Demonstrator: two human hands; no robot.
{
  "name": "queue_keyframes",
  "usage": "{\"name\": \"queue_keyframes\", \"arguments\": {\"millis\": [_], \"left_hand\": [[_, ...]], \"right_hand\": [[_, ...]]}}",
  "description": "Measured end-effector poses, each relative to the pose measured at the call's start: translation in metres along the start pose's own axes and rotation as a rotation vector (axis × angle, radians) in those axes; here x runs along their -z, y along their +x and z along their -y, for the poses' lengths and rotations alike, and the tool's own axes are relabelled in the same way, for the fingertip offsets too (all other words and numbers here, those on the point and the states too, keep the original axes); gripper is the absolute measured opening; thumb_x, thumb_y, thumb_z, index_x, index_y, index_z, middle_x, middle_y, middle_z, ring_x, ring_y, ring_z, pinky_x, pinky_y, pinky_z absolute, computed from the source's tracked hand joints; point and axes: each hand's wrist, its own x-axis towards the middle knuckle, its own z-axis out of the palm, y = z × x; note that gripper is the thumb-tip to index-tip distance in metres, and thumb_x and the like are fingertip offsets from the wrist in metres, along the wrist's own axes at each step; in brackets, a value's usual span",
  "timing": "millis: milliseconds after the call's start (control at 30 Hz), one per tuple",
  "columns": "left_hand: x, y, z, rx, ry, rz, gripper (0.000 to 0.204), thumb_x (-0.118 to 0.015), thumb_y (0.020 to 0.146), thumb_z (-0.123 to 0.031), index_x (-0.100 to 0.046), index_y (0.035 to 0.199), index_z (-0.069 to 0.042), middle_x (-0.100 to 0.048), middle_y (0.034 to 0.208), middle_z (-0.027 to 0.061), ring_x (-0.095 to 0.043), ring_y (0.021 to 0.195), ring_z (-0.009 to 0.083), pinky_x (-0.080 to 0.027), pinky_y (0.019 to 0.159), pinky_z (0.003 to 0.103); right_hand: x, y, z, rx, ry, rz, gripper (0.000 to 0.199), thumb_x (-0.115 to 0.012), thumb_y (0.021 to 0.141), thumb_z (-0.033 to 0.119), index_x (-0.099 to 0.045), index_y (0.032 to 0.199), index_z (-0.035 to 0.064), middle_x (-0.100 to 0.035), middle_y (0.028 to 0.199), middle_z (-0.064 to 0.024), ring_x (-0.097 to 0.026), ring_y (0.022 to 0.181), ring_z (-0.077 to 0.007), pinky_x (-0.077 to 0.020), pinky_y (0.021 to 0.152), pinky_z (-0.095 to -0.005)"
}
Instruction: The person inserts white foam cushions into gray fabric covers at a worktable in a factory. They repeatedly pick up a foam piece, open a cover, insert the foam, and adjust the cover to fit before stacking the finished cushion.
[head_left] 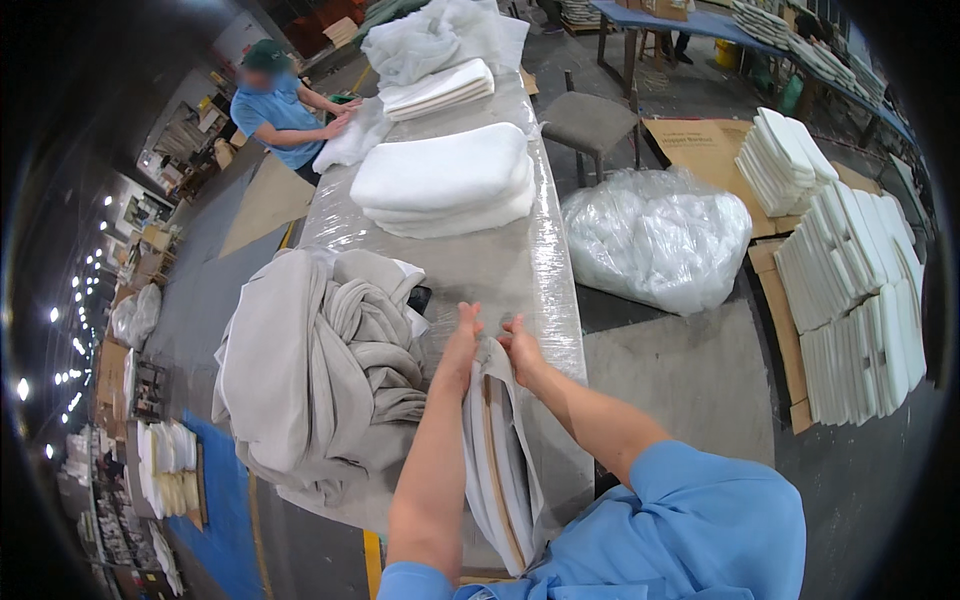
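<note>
From the head camera I see my left hand [461,340] and my right hand [523,350] close together but apart, at the far end of a long grey cover [515,465]. The cover lies between my forearms and runs from my hands back toward my body, with white showing along it and a brown strip [497,455] down its length. My left hand is at its left side, fingers pointing forward; my right hand is at its right side, fingers bent inward. I cannot tell whether either one pinches the fabric or only rests against it. Just left of my left hand and forearm is a big, loosely folded heap of grey fabric [300,365], on the same table [470,265], which has shiny clear film along its edges. Straight ahead of my hands sits a thick stack of white padding [445,185], and beyond it a thinner folded white stack [440,90]. To the right of my right hand, past the table edge, is a bulging clear plastic bag [655,240], with piles of white slabs [850,270] farther right. Well ahead and to the left of my hands, a co-worker [275,115] in a blue shirt reaches over fluffy white material [352,138].
</note>
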Motion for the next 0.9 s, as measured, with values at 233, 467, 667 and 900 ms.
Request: {"name": "queue_keyframes", "arguments": {"millis": [233,467,667,900], "left_hand": [[0.016,0.009,0.049,0.086,-0.079,-0.018,0.08,-0.036,0.109,-0.07,-0.044,0.162,-0.01,-0.061,0.145,0.0146,-0.057,0.131,0.023,-0.04,0.113,0.035],[0.014,0.025,0.074,-0.156,-0.138,-0.079,0.074,-0.039,0.112,-0.059,-0.047,0.158,-0.001,-0.055,0.155,0.0158,-0.056,0.136,0.0235,-0.041,0.114,0.035],[0.03,0.007,0.078,-0.14,-0.424,-0.059,0.059,-0.054,0.112,-0.043,-0.052,0.154,-0.001,-0.058,0.15,0.017,-0.06,0.132,0.0229,-0.042,0.114,0.036],[0.025,-0.077,0.074,-0.416,-0.469,0.053,0.059,-0.053,0.089,0.007,-0.059,0.147,0.0,-0.061,0.145,0.0137,-0.055,0.137,0.0219,-0.039,0.119,0.034]], "right_hand": [[-0.057,-0.022,0.006,0.006,-0.168,0.037,0.086,-0.03,0.108,0.073,-0.037,0.163,0.0082,-0.06,0.138,-0.0162,-0.059,0.123,-0.0231,-0.045,0.107,-0.038],[-0.067,-0.021,0.008,0.393,-0.358,0.099,0.086,-0.03,0.108,0.072,-0.029,0.167,0.0099,-0.045,0.154,-0.0187,-0.049,0.126,-0.0242,-0.038,0.111,-0.0377],[-0.05,-0.064,0.022,0.438,-0.41,0.368,0.082,-0.047,0.108,0.058,-0.021,0.169,0.0098,-0.034,0.162,-0.0209,-0.038,0.147,-0.0305,-0.0344,0.118,-0.0431],[-0.014,-0.158,0.025,0.615,-0.932,0.349,0.09,-0.079,0.092,0.029,-0.028,0.161,0.0015,-0.032,0.162,-0.0262,-0.035,0.152,-0.0395,-0.0341,0.123,-0.0475]]}}
